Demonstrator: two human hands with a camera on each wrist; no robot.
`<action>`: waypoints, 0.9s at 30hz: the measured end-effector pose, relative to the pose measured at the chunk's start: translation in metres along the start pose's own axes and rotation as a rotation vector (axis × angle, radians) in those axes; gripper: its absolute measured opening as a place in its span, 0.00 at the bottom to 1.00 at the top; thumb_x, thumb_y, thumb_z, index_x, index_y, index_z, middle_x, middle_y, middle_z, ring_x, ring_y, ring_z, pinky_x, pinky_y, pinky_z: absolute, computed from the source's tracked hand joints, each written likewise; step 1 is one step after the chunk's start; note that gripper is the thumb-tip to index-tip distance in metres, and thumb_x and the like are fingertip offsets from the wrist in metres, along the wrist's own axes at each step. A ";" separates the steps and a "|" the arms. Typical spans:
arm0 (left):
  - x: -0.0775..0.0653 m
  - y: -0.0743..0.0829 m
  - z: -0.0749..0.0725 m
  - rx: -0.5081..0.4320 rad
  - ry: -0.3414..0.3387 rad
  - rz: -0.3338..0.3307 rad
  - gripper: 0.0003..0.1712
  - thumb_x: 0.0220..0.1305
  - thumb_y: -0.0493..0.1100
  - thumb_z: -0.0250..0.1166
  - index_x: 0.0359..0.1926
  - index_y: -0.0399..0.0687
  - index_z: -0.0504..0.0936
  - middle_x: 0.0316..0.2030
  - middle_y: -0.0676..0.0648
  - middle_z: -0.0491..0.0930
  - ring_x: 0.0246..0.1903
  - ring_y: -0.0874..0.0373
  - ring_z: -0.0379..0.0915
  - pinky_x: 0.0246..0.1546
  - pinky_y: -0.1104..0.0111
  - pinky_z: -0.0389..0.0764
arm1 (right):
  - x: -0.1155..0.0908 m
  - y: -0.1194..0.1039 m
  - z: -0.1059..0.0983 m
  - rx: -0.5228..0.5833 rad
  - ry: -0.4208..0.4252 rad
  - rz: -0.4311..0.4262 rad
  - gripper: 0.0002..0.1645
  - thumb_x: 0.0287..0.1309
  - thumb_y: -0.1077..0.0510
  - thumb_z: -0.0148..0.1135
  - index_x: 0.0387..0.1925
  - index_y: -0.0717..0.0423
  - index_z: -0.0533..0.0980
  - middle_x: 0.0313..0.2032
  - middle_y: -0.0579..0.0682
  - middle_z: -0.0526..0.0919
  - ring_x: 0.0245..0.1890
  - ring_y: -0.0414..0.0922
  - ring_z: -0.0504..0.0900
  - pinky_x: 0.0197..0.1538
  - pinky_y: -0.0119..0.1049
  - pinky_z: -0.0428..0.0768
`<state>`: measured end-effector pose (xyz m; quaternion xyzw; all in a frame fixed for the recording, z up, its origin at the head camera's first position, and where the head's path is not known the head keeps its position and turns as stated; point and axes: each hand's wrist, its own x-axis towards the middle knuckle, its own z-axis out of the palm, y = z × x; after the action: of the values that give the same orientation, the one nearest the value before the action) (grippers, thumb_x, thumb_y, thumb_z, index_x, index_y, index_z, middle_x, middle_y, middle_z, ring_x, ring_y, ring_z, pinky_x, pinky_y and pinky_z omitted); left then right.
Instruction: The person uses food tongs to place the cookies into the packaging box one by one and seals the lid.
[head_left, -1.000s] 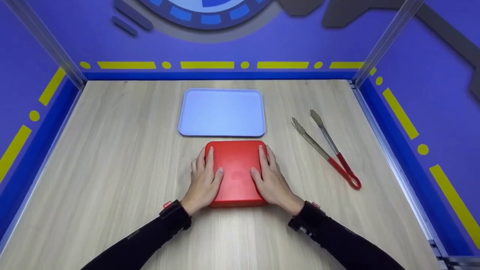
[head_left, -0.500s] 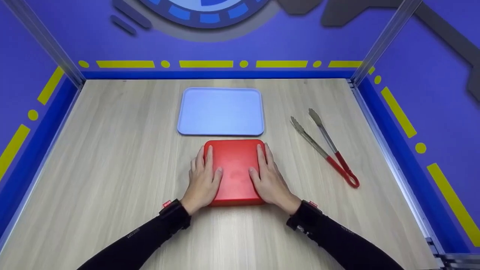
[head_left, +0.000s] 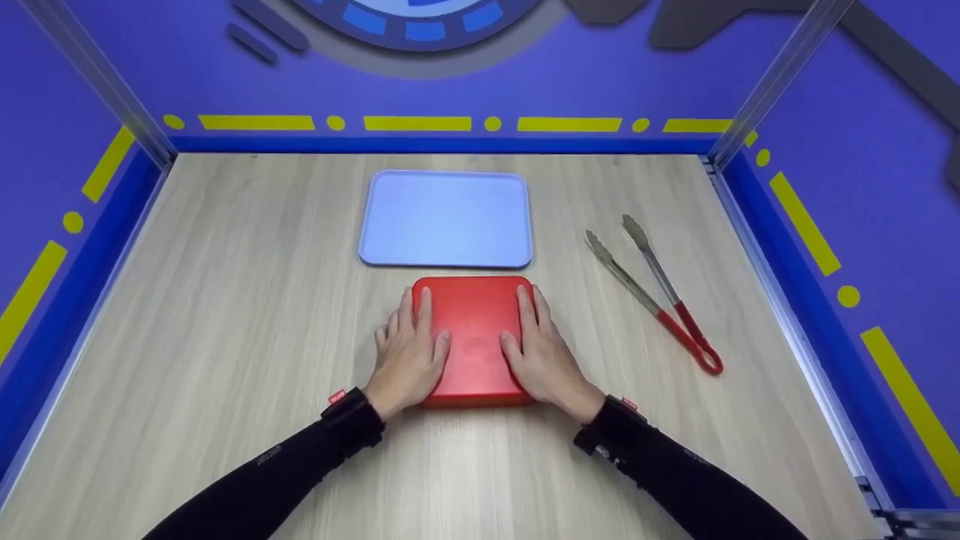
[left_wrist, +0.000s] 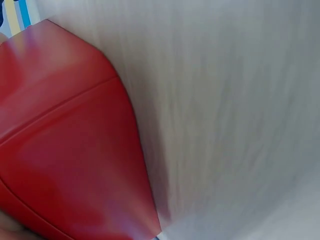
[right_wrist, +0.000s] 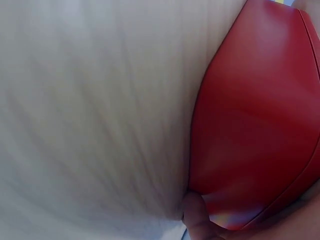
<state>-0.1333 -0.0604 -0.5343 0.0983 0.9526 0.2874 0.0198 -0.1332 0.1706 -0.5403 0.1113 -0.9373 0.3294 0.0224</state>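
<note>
A red box (head_left: 476,352) with rounded corners stands on the wooden table between two hands. My left hand (head_left: 407,360) rests along its left side, fingers straight and pointing away, thumb on the top face. On the opposite side my right hand (head_left: 550,364) lies the same way, its thumb also on top. In the left wrist view the red box (left_wrist: 75,155) shows a thin seam line around its wall. A fingertip (right_wrist: 195,210) touches the box's lower edge in the right wrist view. The inside of the box is hidden.
Just beyond the box lies a light blue tray (head_left: 446,219) with a low rim. To the right, metal tongs with red handles (head_left: 688,337) lie spread, tips pointing away. Blue walls (head_left: 600,90) enclose the back and both sides of the table (head_left: 247,300).
The head view has shifted slightly. Both hands keep their places on the red box, and nothing on the table has moved.
</note>
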 end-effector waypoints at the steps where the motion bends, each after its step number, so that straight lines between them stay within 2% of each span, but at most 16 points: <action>1: 0.000 0.001 0.000 0.004 -0.002 -0.001 0.44 0.82 0.54 0.51 0.85 0.39 0.46 0.83 0.30 0.44 0.78 0.34 0.49 0.71 0.37 0.53 | 0.000 0.000 0.000 -0.004 -0.005 0.005 0.46 0.77 0.51 0.54 0.85 0.63 0.47 0.82 0.68 0.48 0.77 0.63 0.63 0.74 0.58 0.68; 13: -0.002 0.001 -0.001 0.025 -0.019 -0.002 0.44 0.83 0.55 0.51 0.86 0.39 0.45 0.83 0.29 0.43 0.78 0.34 0.49 0.70 0.36 0.54 | -0.003 0.001 0.002 -0.019 -0.013 0.008 0.46 0.78 0.50 0.53 0.85 0.62 0.46 0.82 0.68 0.47 0.78 0.62 0.63 0.75 0.57 0.67; 19: -0.001 -0.001 -0.002 0.052 -0.062 0.000 0.44 0.84 0.56 0.49 0.85 0.38 0.43 0.82 0.28 0.42 0.78 0.32 0.48 0.71 0.35 0.52 | -0.004 0.000 0.004 -0.030 -0.030 0.028 0.46 0.79 0.49 0.52 0.85 0.61 0.45 0.83 0.67 0.46 0.79 0.61 0.60 0.76 0.56 0.65; 27: 0.001 -0.012 -0.012 0.067 -0.066 0.033 0.46 0.82 0.56 0.54 0.84 0.35 0.49 0.81 0.27 0.46 0.77 0.31 0.49 0.71 0.36 0.51 | 0.000 0.001 0.000 -0.036 -0.119 0.024 0.49 0.80 0.43 0.50 0.86 0.58 0.41 0.83 0.66 0.45 0.79 0.62 0.61 0.76 0.56 0.66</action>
<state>-0.1374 -0.0767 -0.5307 0.1243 0.9586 0.2524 0.0431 -0.1337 0.1707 -0.5408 0.1191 -0.9441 0.3055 -0.0352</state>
